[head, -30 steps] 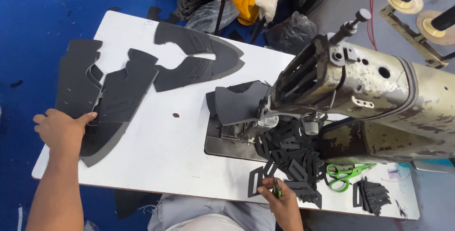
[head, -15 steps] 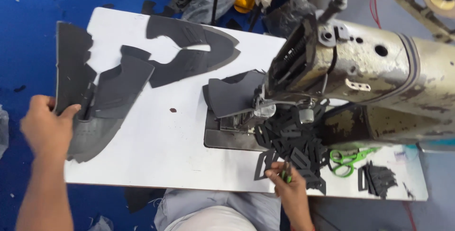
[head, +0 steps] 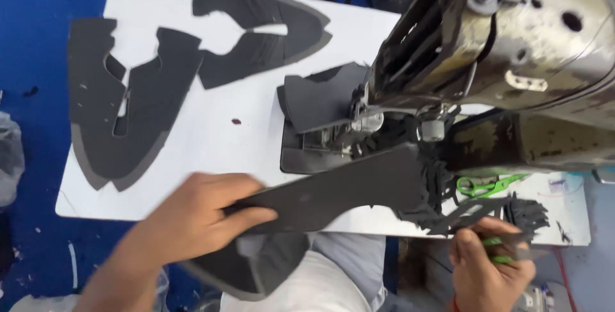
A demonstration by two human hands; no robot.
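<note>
My left hand [head: 192, 222] grips the near end of a dark grey cut shoe-upper piece [head: 346, 190]. It holds the piece over the front edge of the white table [head: 218, 145], with the far end reaching toward the sewing machine [head: 500, 43]. My right hand [head: 487, 267] is at the table's front right edge, pinching a small black cut-out strip [head: 474, 213] together with a thin green tool [head: 496, 243]. Another grey piece [head: 320, 97] lies at the machine's needle area.
A stack of dark grey upper pieces [head: 128, 113] lies at the table's left, and a second stack [head: 269, 30] at the back. Green scissors [head: 487, 187] and a heap of small black cut pieces [head: 528, 213] sit under the machine arm. The floor is blue.
My left hand has taken one grey piece off the left stack and carried it right and nearer, toward the machine. My right hand has stayed at the front right edge.
</note>
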